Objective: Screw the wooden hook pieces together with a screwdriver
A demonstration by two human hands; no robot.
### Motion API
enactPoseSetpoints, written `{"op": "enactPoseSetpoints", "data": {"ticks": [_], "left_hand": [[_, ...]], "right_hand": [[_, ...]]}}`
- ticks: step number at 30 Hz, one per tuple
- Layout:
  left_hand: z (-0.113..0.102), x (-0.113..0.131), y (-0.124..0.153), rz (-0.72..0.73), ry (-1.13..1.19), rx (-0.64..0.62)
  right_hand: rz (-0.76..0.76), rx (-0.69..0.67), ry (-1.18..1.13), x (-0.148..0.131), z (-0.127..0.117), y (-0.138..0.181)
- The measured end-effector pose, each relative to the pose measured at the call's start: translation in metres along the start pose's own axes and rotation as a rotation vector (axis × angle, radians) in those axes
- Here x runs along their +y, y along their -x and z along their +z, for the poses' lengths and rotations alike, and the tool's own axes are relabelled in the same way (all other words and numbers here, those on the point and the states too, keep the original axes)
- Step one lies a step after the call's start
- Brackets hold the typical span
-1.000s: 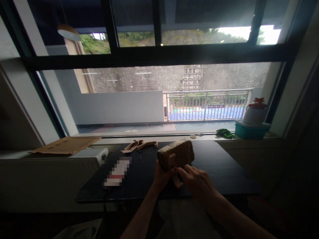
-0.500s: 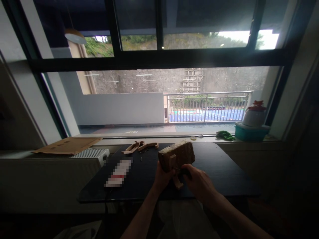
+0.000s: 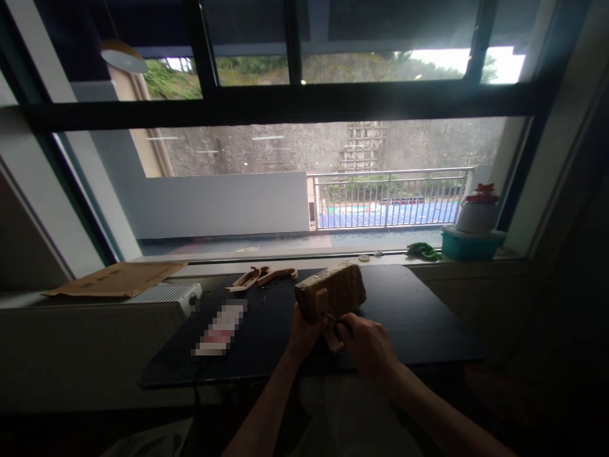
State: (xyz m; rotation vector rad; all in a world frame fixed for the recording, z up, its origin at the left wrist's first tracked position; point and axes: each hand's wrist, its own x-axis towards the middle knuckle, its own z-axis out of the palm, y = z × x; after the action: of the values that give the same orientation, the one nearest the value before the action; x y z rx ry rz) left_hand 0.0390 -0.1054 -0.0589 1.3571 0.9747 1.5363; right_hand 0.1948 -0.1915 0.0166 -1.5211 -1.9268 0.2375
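Observation:
A brown block [image 3: 352,287], its surface wrapped and shiny like packing tape, stands tilted on the black table. Against its near face lies a curved pale wooden hook [image 3: 322,301], upright, its lower end curling toward me. My left hand [image 3: 303,331] is closed round the block's lower left corner and the hook, with the thumb near the hook's middle. In my right hand [image 3: 372,343] is a screwdriver [image 3: 344,327] with a dark handle, pointing left at the hook. The fingers hide most of it, and its tip is hard to make out.
More curved wooden hooks [image 3: 276,274] lie at the table's back left, with small screws [image 3: 264,300] nearby. A blurred-out flat item [image 3: 221,329] rests on the left. Along the sill are a green cloth [image 3: 423,251], a teal box [image 3: 471,245] and a brown envelope [image 3: 118,279].
The whole view has shifted slightly, so things sit a little further left and higher. Both hands keep their hold, and my right hand has turned a little round the screwdriver.

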Motion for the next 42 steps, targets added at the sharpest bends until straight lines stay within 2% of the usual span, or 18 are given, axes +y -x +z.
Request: {"op": "enactPoseSetpoints", "data": {"ticks": [6,10,15,21,27,30,33,37,40,42], "left_hand": [[0.000,0.009,0.005,0.008,-0.005,0.004],[-0.001,0.015,0.007,-0.002,0.009,0.050],[-0.001,0.022,0.009,-0.021,0.013,0.080],[-0.001,0.026,0.010,-0.047,0.013,0.025],[-0.003,0.022,0.007,-0.053,-0.009,0.032],[-0.003,0.022,0.006,-0.030,-0.032,0.054],[-0.002,0.024,0.006,-0.021,-0.045,0.067],[-0.001,0.026,0.008,-0.015,-0.045,0.081],[-0.001,0.024,0.008,0.002,-0.043,0.101],[-0.002,0.022,0.008,0.008,-0.044,0.113]], "right_hand": [[0.190,-0.040,-0.516,0.031,0.009,-0.001],[0.291,-0.008,-0.767,0.045,0.019,0.001],[0.462,0.059,-1.230,0.050,0.039,0.000],[0.470,0.033,-1.421,0.056,0.053,0.003],[0.428,0.061,-1.378,0.055,0.057,0.006],[0.394,0.042,-1.276,0.058,0.060,0.005],[0.275,0.047,-1.055,0.063,0.059,0.000],[0.140,0.151,-0.684,0.061,0.052,-0.002],[0.036,0.035,-0.430,0.053,0.052,0.002],[0.007,0.003,-0.353,0.048,0.053,0.003]]}}
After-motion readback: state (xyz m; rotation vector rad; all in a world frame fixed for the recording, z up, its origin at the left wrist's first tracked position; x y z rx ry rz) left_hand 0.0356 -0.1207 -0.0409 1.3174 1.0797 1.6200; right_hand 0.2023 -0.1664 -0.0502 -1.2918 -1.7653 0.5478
